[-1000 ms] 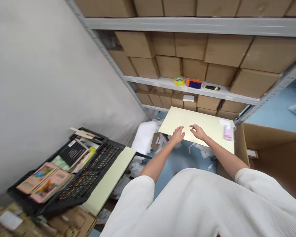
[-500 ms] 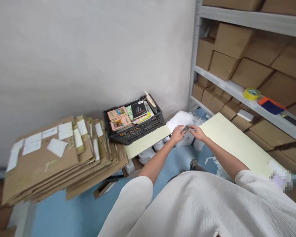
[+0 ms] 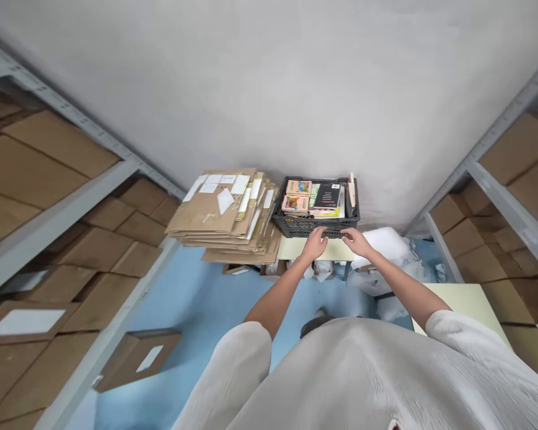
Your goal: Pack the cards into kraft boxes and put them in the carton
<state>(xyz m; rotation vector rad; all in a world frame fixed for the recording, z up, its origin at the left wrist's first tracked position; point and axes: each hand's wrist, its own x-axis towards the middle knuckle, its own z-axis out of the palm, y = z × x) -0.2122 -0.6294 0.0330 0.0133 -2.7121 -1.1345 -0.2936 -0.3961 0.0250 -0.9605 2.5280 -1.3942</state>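
Observation:
My left hand (image 3: pixel 314 243) reaches to the front side of a black plastic crate (image 3: pixel 305 228), its fingers stretched forward and thumb apart. My right hand (image 3: pixel 357 243) is at the crate's front right part, its fingers also extended, with a gap between the two hands. No object shows in either hand; whether the fingertips touch the crate is unclear. Inside the crate are pink picture-covered books (image 3: pixel 296 203), a black book (image 3: pixel 328 196) and, upright at the right end, a pale narrow item (image 3: pixel 351 190).
The crate stands on a pale yellow table (image 3: pixel 291 249). Left of it are stacked flattened cardboard boxes (image 3: pixel 206 220) with white labels. White plastic bags (image 3: pixel 385 243) lie right. Shelves with cartons (image 3: pixel 89 252) flank both sides; a box (image 3: pixel 137 358) stands on the blue floor.
The view has swung left, bringing the crate in front of me. My hands have shifted from beside the white bags to the crate. The small dark item between them earlier no longer shows.

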